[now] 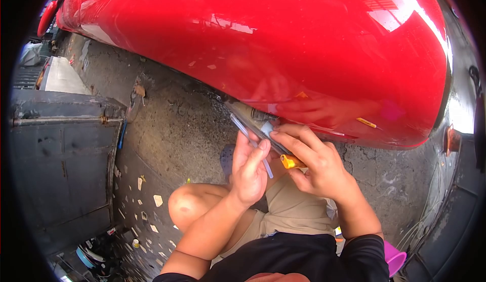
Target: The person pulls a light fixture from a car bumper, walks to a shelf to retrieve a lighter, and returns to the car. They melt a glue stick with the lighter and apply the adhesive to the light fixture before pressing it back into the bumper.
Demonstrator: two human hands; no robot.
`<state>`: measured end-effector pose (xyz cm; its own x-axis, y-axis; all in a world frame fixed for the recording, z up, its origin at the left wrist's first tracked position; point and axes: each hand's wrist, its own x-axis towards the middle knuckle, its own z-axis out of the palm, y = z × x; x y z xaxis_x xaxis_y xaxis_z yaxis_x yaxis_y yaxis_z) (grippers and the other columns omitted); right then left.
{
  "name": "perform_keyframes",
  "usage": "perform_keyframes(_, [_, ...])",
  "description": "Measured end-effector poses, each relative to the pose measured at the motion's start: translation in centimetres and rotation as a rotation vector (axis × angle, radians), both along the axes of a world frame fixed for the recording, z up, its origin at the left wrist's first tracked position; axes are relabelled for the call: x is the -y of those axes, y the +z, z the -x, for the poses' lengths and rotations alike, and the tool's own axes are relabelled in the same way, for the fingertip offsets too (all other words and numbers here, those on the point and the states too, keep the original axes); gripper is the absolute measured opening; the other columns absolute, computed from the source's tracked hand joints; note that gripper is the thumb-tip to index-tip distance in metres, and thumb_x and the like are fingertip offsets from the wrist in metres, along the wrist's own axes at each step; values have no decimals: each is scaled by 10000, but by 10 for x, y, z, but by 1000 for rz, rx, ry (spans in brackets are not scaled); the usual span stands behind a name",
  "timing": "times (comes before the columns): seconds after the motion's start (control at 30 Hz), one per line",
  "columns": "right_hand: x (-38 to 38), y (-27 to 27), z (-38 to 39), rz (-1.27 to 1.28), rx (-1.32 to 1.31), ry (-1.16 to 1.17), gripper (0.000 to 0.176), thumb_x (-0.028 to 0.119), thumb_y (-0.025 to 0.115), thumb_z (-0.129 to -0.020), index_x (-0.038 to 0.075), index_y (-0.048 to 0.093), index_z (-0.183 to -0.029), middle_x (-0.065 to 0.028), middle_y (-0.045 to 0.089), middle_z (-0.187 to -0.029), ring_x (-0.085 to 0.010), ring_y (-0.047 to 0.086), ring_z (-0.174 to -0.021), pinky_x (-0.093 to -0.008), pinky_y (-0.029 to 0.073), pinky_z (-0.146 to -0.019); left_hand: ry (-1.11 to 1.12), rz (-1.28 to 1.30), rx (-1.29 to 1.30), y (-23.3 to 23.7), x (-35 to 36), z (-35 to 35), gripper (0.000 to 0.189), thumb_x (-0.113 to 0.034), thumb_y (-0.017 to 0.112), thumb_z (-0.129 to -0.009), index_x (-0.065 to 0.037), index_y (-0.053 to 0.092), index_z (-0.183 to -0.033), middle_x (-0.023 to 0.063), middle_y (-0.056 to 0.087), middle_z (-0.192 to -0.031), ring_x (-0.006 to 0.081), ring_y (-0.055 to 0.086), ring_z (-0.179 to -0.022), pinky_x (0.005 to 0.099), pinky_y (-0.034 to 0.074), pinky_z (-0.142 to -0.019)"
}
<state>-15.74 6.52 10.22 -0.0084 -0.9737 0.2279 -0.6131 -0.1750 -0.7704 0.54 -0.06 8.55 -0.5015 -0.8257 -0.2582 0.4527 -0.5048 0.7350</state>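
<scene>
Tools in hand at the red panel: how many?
2. A thin pale rod in the left hand, slanting up to the lower edge of the red panel; a yellow-handled tool in the right hand, its tip hidden. More may be hidden.

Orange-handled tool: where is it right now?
Head view, just right of centre: the orange-handled tool is gripped in the right hand, beside the left hand, under the lower edge of the red car panel.

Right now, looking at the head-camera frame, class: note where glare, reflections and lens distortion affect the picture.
Head view: white glare streaks the glossy red car panel at upper right; the panel faintly mirrors the right hand; fisheye bending curves the panel's edge and blackens the corners; the left hand and the orange plastic tool handle look sharp.
</scene>
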Motion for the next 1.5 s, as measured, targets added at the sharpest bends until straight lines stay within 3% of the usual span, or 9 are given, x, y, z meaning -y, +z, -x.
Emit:
perform_keyframes(0.2, [-2,5,2,59,-156,-17,700,13,748,-657,89,628,-1342,-87,630,-1300,-253,732,-809,-354,582,-565,85,-7,-63,-6,-7,3,180,-38,578,-1034,-123,447,-1124,54,592,-1173,128,612,-1060,304,530,-900])
perform_keyframes(0.3, [0,5,4,126,-273,-31,622,37,726,-679,85,662,-1296,-79,663,-1260,-211,730,-791,-352,583,-568,145,44,19,-5,-6,2,210,8,595,-1006,-141,457,-1062,17,561,-1083,146,606,-1062,379,542,-959])
perform_keyframes(0.5, [1,-6,11,320,-581,-84,458,122,681,-737,113,735,-1192,-32,721,-1217,-131,603,-627,-267,525,-526,197,26,1,-3,-7,9,286,37,638,-978,-156,431,-1020,5,549,-1016,135,618,-1000,398,580,-944])
perform_keyframes(0.7, [-2,-8,19,407,-740,-161,418,129,682,-735,130,772,-1144,10,759,-1157,-116,494,-584,-220,447,-486,213,-20,108,-1,-5,14,329,35,679,-960,-164,421,-1004,-10,559,-959,126,646,-925,385,613,-869])
perform_keyframes(0.9, [3,-28,26,575,-701,-201,408,117,676,-738,123,790,-1130,3,774,-1092,-108,488,-561,-216,415,-463,225,-22,119,-2,-3,22,337,30,701,-948,-170,436,-1009,0,593,-979,149,676,-956,367,616,-828])
perform_keyframes(1.2, [-2,-34,24,422,-604,-169,482,138,704,-717,102,763,-1194,-21,767,-1123,-111,534,-543,-248,447,-479,240,25,152,-12,4,28,306,63,697,-919,-117,485,-1048,45,649,-1033,185,695,-976,376,621,-841])
perform_keyframes(1.5, [-10,-39,27,468,-481,-146,617,116,697,-589,79,753,-1202,-77,754,-1183,-149,555,-566,-265,469,-508,245,30,100,-11,1,30,289,69,681,-920,-101,491,-1055,61,644,-1052,196,695,-992,410,633,-871])
